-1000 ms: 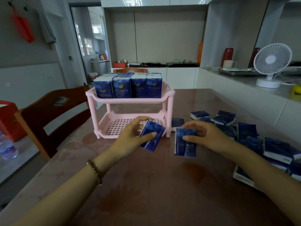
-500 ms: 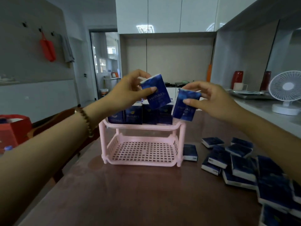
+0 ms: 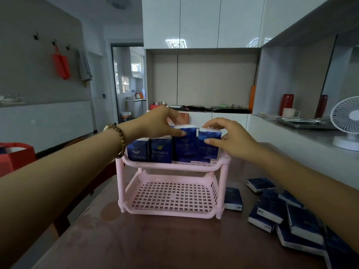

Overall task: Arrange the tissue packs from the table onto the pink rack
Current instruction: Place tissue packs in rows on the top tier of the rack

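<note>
The pink two-tier rack [image 3: 175, 166] stands on the brown table [image 3: 155, 241]. Its top tier holds a row of upright blue tissue packs [image 3: 160, 152]; its bottom tier is bare. My left hand [image 3: 157, 124] pinches one blue pack [image 3: 185, 143] by its top, standing it in the top tier's front row. To its right, my right hand [image 3: 229, 137] grips a second blue pack [image 3: 208, 145], also upright at the top tier. Several more blue packs [image 3: 287, 214] lie piled on the table to the right.
One loose pack [image 3: 233, 199] lies flat beside the rack's right leg. A white fan [image 3: 345, 123] stands on the counter at right, with red vases and a tray behind it. A wooden chair [image 3: 64, 220] stands at the table's left edge.
Both hands lifted their packs off the table, carried them up over the rack, and have now lowered them into the top tier. The camera view tilted upward.
</note>
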Available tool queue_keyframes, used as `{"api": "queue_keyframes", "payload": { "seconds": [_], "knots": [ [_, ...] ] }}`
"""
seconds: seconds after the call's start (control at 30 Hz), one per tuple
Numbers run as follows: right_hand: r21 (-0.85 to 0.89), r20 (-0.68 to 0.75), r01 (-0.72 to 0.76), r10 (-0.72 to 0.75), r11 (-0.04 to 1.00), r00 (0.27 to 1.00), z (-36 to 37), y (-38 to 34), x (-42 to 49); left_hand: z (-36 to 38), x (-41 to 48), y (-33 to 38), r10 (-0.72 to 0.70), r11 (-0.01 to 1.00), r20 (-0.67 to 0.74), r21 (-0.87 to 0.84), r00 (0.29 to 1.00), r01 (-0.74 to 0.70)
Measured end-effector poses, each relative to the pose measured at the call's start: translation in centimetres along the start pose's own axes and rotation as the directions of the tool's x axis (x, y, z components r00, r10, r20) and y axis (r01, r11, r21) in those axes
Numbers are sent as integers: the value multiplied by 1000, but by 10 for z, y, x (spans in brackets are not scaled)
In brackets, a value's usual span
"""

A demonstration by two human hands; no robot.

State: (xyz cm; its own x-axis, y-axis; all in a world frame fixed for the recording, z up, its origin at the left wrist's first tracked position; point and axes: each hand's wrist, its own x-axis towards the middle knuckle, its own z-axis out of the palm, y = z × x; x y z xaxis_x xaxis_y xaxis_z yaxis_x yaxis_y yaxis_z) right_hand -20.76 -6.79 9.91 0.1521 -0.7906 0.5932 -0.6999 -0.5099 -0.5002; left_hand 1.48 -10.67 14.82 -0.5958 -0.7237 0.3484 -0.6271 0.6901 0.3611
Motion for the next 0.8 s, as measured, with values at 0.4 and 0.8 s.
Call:
{"api": "queue_keyframes", "payload": {
  "seconds": [0.4,0.8],
  "knots": [
    [-117,34,31,-27,993,999,16,3,3,8,6,-1,-60,993,130,107,990,46],
    [-183,68,66,-54,981,996,7,3,-5,15,-8,1,-29,989,0,146,1000,29]
  ]
}}
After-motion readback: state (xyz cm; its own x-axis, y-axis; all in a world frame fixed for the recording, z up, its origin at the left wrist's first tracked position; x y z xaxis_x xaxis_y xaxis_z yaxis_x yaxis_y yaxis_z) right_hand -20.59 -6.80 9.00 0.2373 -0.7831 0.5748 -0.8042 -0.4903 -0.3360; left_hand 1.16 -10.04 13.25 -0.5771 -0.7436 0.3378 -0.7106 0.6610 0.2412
